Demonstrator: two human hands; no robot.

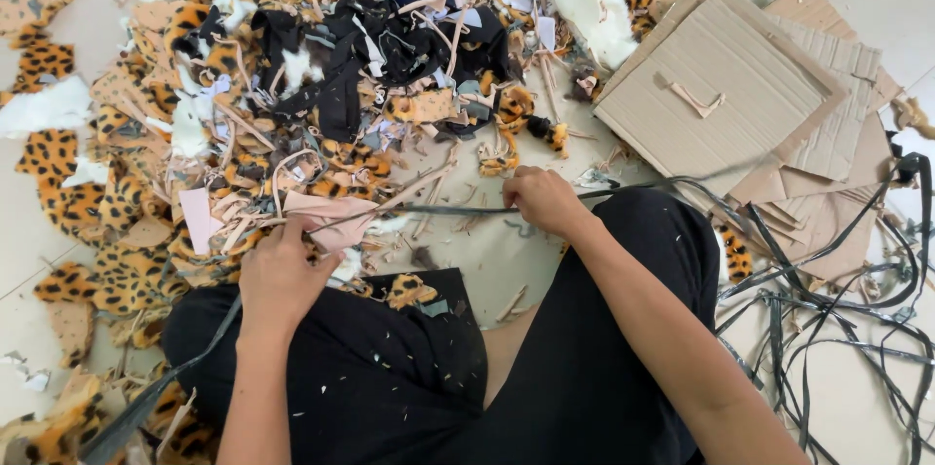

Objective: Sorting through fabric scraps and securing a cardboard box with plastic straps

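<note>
1. Head view, grip state: the left hand [282, 275] is closed, fingers curled, on a thin dark strip [438, 211] and rests against a pale pink fabric scrap [326, 217]. The right hand [542, 200] pinches the same strip further along. The strip runs taut between the two grips, just above the floor [487, 256].

2. Strip location: past the right hand it continues toward the tangle of dark strips [828, 319] on the right; behind the left hand it trails down beside the black-clad knee [380, 368].

3. Risk, slip: the strip is narrow and looks smooth. Under tension it could slide through either pinch, probably the right, where only the fingertips appear to hold it.

4. Risk, snagging: the far run passes by the stacked cardboard sheets [721, 85] and into the tangle. A pull could drag neighbouring strips along or tighten a knot.

5. Risk, wrong material: the left grip lies in the heap of leopard-print offcuts [97, 202]. Loose trimmings could be caught up with the strip.

6. Risk, debris: small fibres sit on the dark clothing and may transfer to the strip.
</note>
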